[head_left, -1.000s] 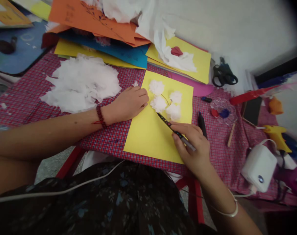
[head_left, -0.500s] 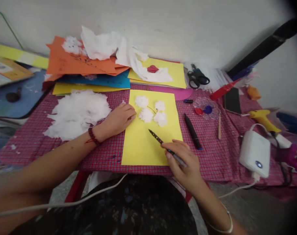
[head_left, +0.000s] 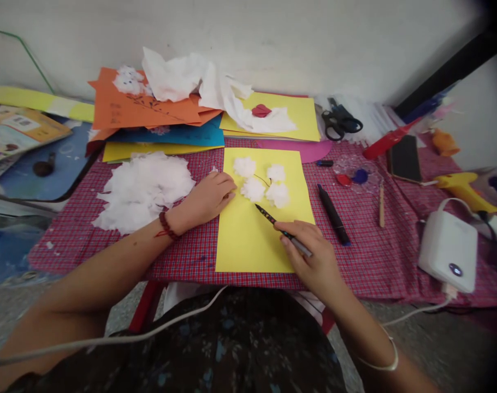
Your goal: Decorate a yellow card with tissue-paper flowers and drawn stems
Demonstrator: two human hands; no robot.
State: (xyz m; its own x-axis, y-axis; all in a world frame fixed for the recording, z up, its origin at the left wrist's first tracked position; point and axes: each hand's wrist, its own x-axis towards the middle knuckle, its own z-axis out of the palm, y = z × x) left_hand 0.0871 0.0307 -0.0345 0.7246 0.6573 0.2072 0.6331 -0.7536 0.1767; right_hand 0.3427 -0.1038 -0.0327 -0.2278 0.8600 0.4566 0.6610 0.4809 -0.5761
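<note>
A yellow sheet (head_left: pixel 252 240) lies on the red checked tablecloth (head_left: pixel 367 256) in front of me. Several white tissue puffs (head_left: pixel 265 183) are stuck near its top, joined by thin dark lines. My right hand (head_left: pixel 312 256) grips a thin black pen (head_left: pixel 273 221) whose tip rests just below the puffs. My left hand (head_left: pixel 209 196) lies curled and palm-down on the sheet's left edge, holding it in place; nothing shows in it. A red bead bracelet circles that wrist.
A heap of white tissue scraps (head_left: pixel 144 188) sits left. Coloured sheets (head_left: pixel 150 109) and crumpled tissue pile up at the back. Scissors (head_left: pixel 338 123), a black marker (head_left: pixel 332 213), a paint dish (head_left: pixel 355 174), a phone (head_left: pixel 404 158), a yellow glue gun (head_left: pixel 461 188) and a white adapter (head_left: pixel 449 251) lie right.
The view has tilted up and shifted, showing more wall. My right hand with the pen drew back down the sheet, then moved up toward the puffs again. My left hand has stayed put.
</note>
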